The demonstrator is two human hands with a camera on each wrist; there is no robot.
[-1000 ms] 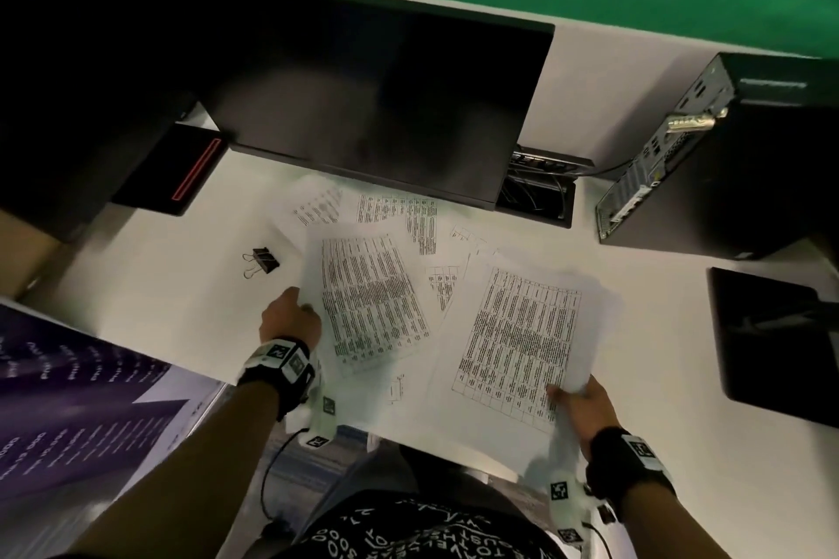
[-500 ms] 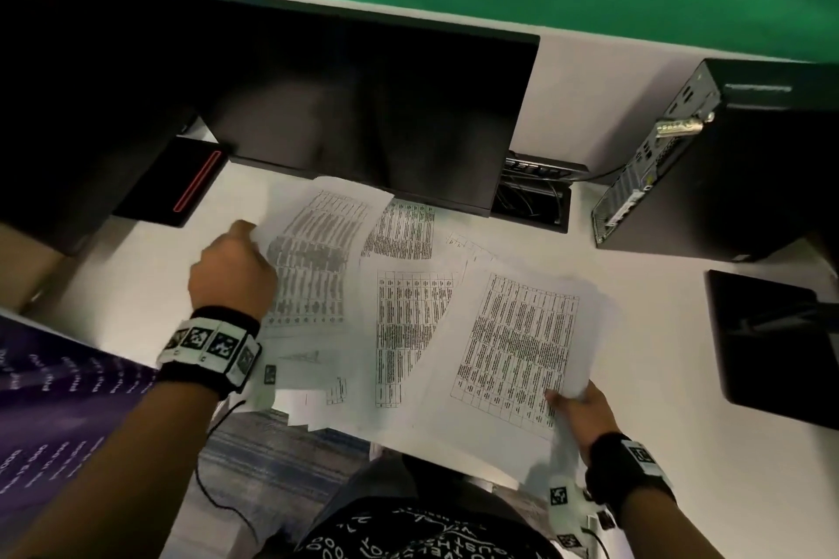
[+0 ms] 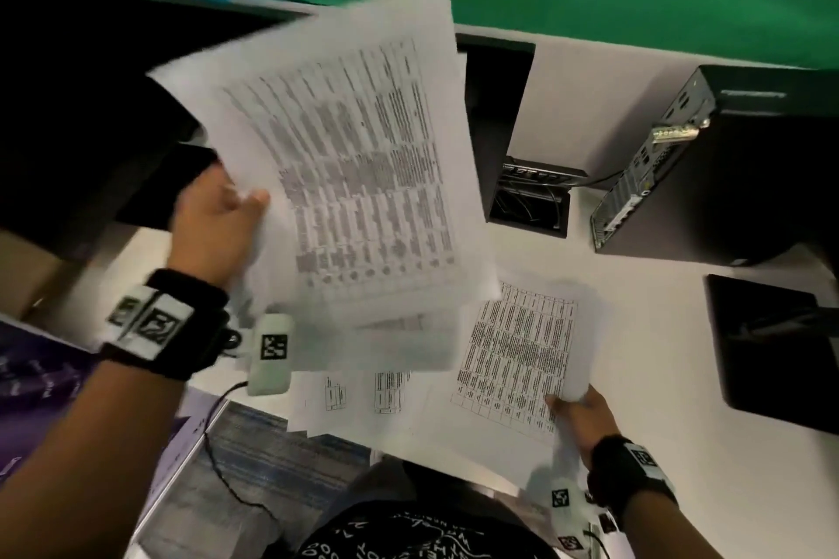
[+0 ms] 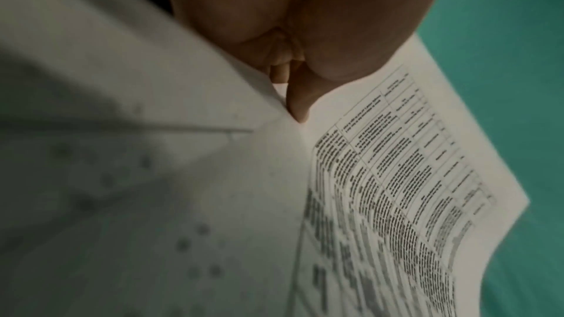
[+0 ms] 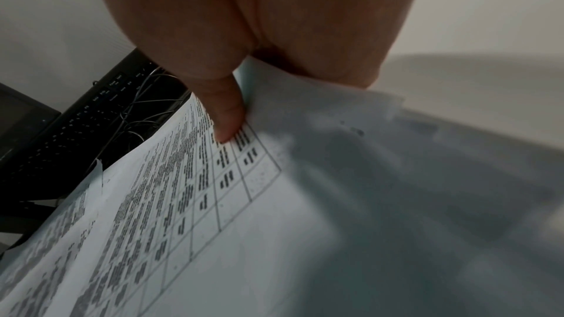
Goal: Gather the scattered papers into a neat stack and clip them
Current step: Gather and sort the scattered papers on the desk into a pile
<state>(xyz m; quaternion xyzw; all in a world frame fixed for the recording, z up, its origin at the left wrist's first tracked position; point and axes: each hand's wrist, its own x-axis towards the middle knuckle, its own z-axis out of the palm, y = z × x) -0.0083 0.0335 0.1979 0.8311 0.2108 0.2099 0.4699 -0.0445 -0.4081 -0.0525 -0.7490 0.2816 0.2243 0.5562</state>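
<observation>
My left hand (image 3: 227, 213) holds a printed sheet (image 3: 354, 159) lifted high above the desk, thumb on its left edge; the sheet is blurred. In the left wrist view the thumb (image 4: 300, 103) pinches that sheet (image 4: 396, 213). My right hand (image 3: 579, 415) pinches the near right corner of another printed sheet (image 3: 517, 354) lying on the white desk (image 3: 635, 377). The right wrist view shows the thumb (image 5: 227, 117) on top of this sheet (image 5: 183, 201). More papers (image 3: 363, 395) lie spread beneath and between. The binder clip is hidden.
A dark monitor (image 3: 495, 104) stands at the back, partly behind the raised sheet. A cable box (image 3: 529, 200) and a black computer tower (image 3: 726, 168) sit at the back right. A black pad (image 3: 781, 349) lies at the right edge.
My left hand has lifted its sheet off the desk, up and toward the camera, so it now covers the monitor. The right hand has kept its grip on the corner of the right sheet.
</observation>
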